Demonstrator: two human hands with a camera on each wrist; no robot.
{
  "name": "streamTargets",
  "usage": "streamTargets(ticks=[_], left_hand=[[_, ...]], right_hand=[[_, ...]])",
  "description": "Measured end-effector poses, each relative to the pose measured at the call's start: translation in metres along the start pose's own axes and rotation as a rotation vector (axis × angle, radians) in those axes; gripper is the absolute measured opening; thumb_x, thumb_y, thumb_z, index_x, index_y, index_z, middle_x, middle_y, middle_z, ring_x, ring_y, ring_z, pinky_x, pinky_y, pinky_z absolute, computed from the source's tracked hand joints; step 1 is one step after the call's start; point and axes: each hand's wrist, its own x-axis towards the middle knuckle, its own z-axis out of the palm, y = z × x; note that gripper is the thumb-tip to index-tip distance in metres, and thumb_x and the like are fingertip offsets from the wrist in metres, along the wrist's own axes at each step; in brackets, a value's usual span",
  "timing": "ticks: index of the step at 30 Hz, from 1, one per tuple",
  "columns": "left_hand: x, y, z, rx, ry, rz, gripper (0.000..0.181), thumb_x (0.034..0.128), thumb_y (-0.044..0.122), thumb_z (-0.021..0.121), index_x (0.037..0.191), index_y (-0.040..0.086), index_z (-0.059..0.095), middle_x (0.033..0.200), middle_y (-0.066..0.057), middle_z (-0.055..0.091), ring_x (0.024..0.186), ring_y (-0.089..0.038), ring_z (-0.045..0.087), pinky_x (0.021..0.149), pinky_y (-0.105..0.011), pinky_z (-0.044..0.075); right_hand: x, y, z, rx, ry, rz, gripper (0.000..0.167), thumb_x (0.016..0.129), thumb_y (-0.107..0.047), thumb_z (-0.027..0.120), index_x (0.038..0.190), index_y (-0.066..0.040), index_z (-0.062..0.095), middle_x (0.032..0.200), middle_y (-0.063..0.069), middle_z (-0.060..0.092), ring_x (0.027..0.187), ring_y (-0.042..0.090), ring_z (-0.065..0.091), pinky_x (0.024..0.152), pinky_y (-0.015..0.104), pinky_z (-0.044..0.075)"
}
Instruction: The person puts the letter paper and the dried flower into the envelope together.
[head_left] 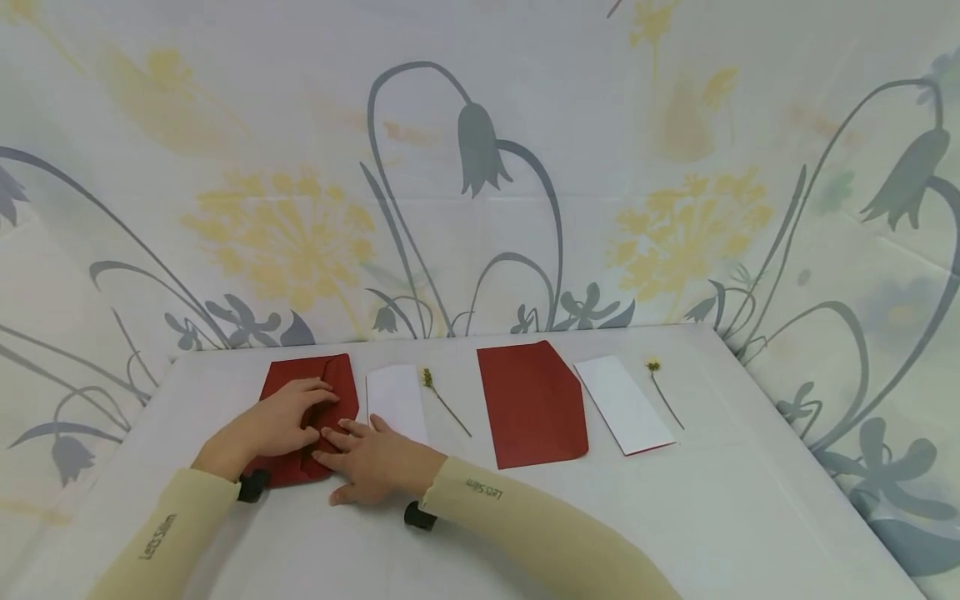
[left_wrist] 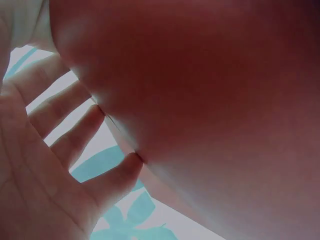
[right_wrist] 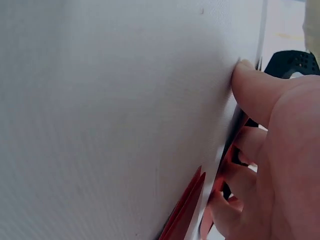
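Note:
At the left of the table lies a red paper envelope (head_left: 296, 379) with a folded flap along its right side. My left hand (head_left: 273, 421) rests on it, fingertips and thumb touching the paper near the flap. In the left wrist view the fingertips of my left hand (left_wrist: 55, 145) press on the red surface (left_wrist: 200, 90). From the right, my right hand (head_left: 378, 462) reaches over with spread fingers touching the flap's edge. The right wrist view shows the thumb of my right hand (right_wrist: 280, 165) on the white table. Partly behind this hand is a white card (head_left: 396, 396).
Right of the white card lies a thin dried flower stem (head_left: 447, 404). A second red envelope (head_left: 532, 408) lies open near the middle. Beside it are another white card (head_left: 624, 404) with a red edge and a yellow-headed flower (head_left: 663, 387). A floral-print cloth (head_left: 480, 208) hangs behind.

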Motion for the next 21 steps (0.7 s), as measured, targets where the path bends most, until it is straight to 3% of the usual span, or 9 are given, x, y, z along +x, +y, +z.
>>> streamTargets(ticks=[9,16,21], left_hand=[[-0.002,-0.002,0.002,-0.052,0.006,-0.001,0.050,0.0790,0.004,0.071,0.128,-0.002,0.060,0.138,-0.025,0.049,0.128,-0.046,0.043,0.102,-0.062,0.039],[-0.007,0.002,0.000,-0.012,0.066,-0.100,0.046,0.0805,0.013,0.072,0.123,0.000,0.062,0.142,-0.033,0.040,0.127,-0.056,0.037,0.098,-0.070,0.036],[-0.009,0.003,0.001,0.009,0.068,-0.148,0.043,0.0811,0.017,0.073,0.121,0.006,0.060,0.141,-0.037,0.040,0.125,-0.062,0.038,0.097,-0.074,0.033]], right_hand=[[-0.006,0.003,-0.004,0.027,0.019,-0.012,0.064,0.096,-0.064,0.047,0.153,-0.041,0.032,0.162,-0.016,0.020,0.149,0.006,0.015,0.119,0.042,0.018],[-0.013,-0.001,-0.003,0.026,0.010,0.004,0.067,0.096,-0.063,0.050,0.154,-0.038,0.031,0.162,-0.015,0.018,0.149,0.007,0.014,0.119,0.040,0.019],[-0.015,-0.003,-0.001,0.008,0.012,0.018,0.068,0.096,-0.064,0.047,0.155,-0.037,0.028,0.163,-0.014,0.015,0.150,0.008,0.012,0.119,0.039,0.019]])
